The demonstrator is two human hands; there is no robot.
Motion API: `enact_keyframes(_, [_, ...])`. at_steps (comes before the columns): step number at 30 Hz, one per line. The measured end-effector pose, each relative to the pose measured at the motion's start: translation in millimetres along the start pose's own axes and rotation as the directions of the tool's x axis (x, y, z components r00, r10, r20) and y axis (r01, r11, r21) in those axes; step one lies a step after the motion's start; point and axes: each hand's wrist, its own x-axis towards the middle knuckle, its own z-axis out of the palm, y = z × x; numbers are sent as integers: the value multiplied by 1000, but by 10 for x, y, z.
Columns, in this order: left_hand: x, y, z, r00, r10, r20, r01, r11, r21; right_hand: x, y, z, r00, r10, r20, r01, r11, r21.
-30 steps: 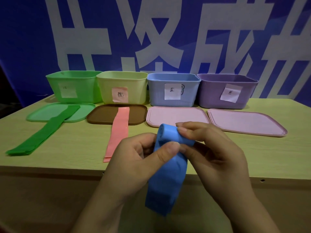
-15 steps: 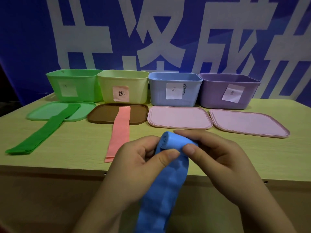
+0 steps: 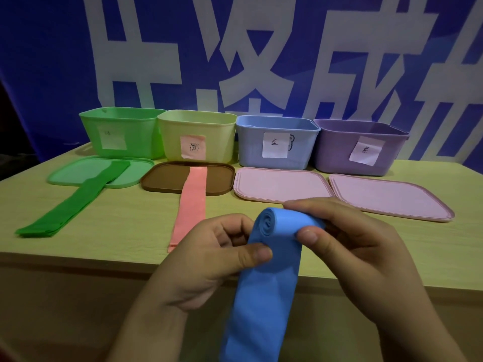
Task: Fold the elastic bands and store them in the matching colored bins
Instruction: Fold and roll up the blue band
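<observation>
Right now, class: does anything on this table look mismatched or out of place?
Yes. The bin with the pink label is pale yellow, its lid is brown, and the blue bin and purple bin have pink lids.

Both hands hold a blue band [image 3: 264,278] over the table's near edge [image 3: 78,257]: the right hand [image 3: 352,246] pinches its rolled top, the left hand [image 3: 209,257] grips just below, the tail hanging down. A green band [image 3: 70,205] and pink band [image 3: 192,202] lie flat, their far ends on lids. Four labelled bins line the far edge: green bin [image 3: 120,131], yellow bin [image 3: 196,137], blue bin [image 3: 277,142], purple bin [image 3: 360,147].
</observation>
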Motion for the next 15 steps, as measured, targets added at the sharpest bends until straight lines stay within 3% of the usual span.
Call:
enact_keyframes(8, [42, -20, 135, 994, -20, -103, 33, 991, 131, -9, 49, 7, 998, -28, -51, 25, 998, -66])
enact_keyframes(15, [56, -60, 214, 964, 242, -105, -184, 901, 392, 22, 84, 26, 976, -161, -144, 126, 966, -225])
